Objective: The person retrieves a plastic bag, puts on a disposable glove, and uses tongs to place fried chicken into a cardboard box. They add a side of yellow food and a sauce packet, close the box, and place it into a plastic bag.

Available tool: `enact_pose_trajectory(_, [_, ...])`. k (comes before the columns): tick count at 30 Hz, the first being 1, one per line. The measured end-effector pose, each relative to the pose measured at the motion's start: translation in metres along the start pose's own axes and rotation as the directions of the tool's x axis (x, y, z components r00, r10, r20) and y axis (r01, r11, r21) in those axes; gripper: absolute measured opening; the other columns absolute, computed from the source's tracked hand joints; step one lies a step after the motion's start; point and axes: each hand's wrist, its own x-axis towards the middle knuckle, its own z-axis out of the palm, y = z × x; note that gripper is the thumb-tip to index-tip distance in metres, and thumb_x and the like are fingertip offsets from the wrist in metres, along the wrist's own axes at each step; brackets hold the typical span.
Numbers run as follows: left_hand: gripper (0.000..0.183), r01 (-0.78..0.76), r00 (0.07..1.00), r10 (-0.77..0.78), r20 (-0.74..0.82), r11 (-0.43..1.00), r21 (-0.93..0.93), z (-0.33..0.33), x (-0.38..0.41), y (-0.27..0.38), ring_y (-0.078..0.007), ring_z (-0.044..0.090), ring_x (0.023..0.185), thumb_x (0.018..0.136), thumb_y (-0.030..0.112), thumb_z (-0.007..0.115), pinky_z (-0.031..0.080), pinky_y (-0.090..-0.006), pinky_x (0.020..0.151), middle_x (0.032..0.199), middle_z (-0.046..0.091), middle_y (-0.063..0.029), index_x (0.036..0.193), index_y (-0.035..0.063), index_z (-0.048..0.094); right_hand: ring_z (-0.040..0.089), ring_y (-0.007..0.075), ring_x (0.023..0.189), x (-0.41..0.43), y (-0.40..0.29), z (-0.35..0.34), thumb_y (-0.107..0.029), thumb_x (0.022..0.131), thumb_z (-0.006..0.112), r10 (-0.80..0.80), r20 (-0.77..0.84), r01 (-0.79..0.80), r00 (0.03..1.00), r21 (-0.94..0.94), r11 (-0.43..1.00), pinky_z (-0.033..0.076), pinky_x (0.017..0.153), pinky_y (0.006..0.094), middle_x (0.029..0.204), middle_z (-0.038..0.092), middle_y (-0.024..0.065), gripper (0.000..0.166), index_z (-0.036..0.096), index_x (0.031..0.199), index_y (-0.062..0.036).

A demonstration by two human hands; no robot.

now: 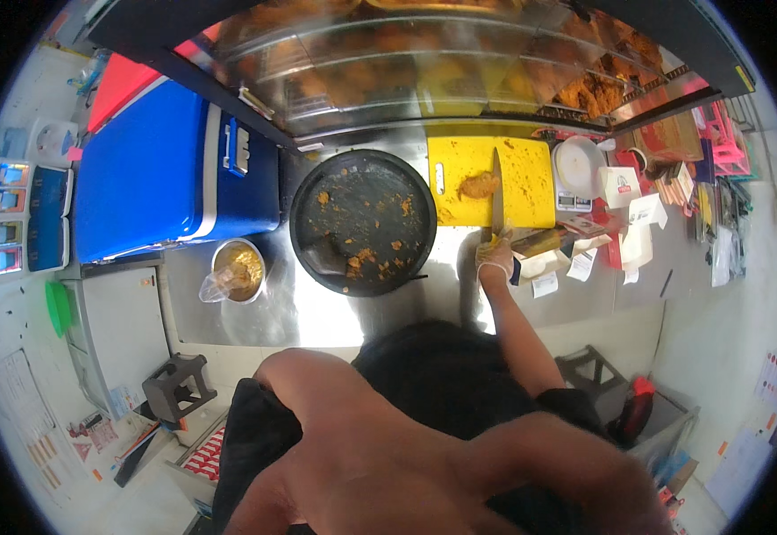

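My right hand (497,254), in what looks like a clear plastic glove, grips a long kitchen knife (498,194) at the front edge of a yellow cutting board (529,160). The blade points away from me and lies along the right side of a breaded fried piece of food (478,186). Crumbs dot the board. Close to the camera, a large blurred hand, apparently my left hand (368,455), is raised at the bottom of the view. Its fingers are not clear, and I cannot see whether it holds anything.
Left of the board sits a round black pan (368,200) with crumbs and a dark scoop-like tool. A white tub (258,287) and blue cooler box (154,160) stand farther left. A glass display case (375,80) rises behind. Rightward are a kitchen scale (573,202) and food boxes (634,246).
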Motion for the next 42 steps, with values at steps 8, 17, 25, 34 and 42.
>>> enact_pose_trajectory(8, [0.048, 0.49, 0.87, -0.406, -0.281, 0.781, 0.388, -0.103, -0.023, -0.078, -0.033, 0.045, 0.138, 0.1, 0.029, 0.052, 0.039, -0.043, 0.106, 0.144, 0.051, -0.0233, 0.145, 0.0113, 0.045, 0.066, 0.0448, 0.1, -0.048, -0.005, -0.062, -0.03, 0.1, 0.051, -0.02, -0.025, 0.027, 0.999, 0.268, 0.963, 0.053, 0.086, 0.0504, 0.105, 0.068, 0.03, 0.038, 0.055, 0.127, -0.0042])
enact_pose_trajectory(17, [0.074, 0.01, 0.614, -0.782, -0.108, -0.129, 0.992, -0.283, -0.144, -0.299, -0.0282, 0.03, 0.149, 0.082, -0.005, 0.052, 0.029, -0.0469, 0.12, 0.163, 0.03, -0.0071, 0.152, 0.0107, 0.037, 0.064, 0.0464, 0.107, 0.007, -0.037, -0.066, -0.035, 0.103, 0.037, 0.099, 0.195, -0.127, 0.976, 0.136, 0.983, 0.052, 0.09, 0.0512, 0.114, 0.068, 0.0249, 0.04, 0.058, 0.118, -0.0057])
enact_pose_trajectory(25, [0.075, -0.034, 0.516, -0.856, -0.012, -0.035, 0.999, -0.313, -0.156, -0.319, -0.0257, 0.025, 0.152, 0.083, -0.006, 0.047, 0.022, -0.0407, 0.125, 0.164, 0.028, -0.0062, 0.155, 0.0118, 0.033, 0.058, 0.0449, 0.12, -0.003, -0.042, -0.093, -0.043, 0.104, 0.033, 0.183, 0.375, -0.284, 0.909, 0.234, 0.93, 0.047, 0.098, 0.0517, 0.126, 0.062, 0.0274, 0.049, 0.055, 0.13, -0.0086])
enact_pose_trajectory(34, [0.078, 0.031, 0.425, -0.903, -0.065, -0.057, 0.998, -0.312, -0.165, -0.332, -0.0218, 0.02, 0.153, 0.084, -0.005, 0.05, 0.017, -0.0388, 0.126, 0.166, 0.023, -0.0042, 0.157, 0.0115, 0.028, 0.059, 0.0467, 0.117, 0.005, -0.035, -0.081, -0.037, 0.104, 0.034, 0.189, 0.389, -0.304, 0.902, 0.26, 0.917, 0.047, 0.096, 0.0543, 0.122, 0.063, 0.0298, 0.039, 0.054, 0.117, -0.0061])
enact_pose_trajectory(42, [0.079, -0.004, 0.489, -0.87, 0.06, 0.067, 0.998, -0.297, -0.125, -0.308, -0.0285, 0.024, 0.151, 0.081, -0.01, 0.045, 0.02, -0.0441, 0.125, 0.164, 0.027, -0.0099, 0.156, 0.0091, 0.029, 0.064, 0.0471, 0.108, -0.002, -0.02, -0.067, -0.028, 0.104, 0.036, 0.071, 0.247, -0.138, 0.966, 0.265, 0.954, 0.049, 0.091, 0.0554, 0.11, 0.066, 0.0309, 0.031, 0.055, 0.113, -0.0055])
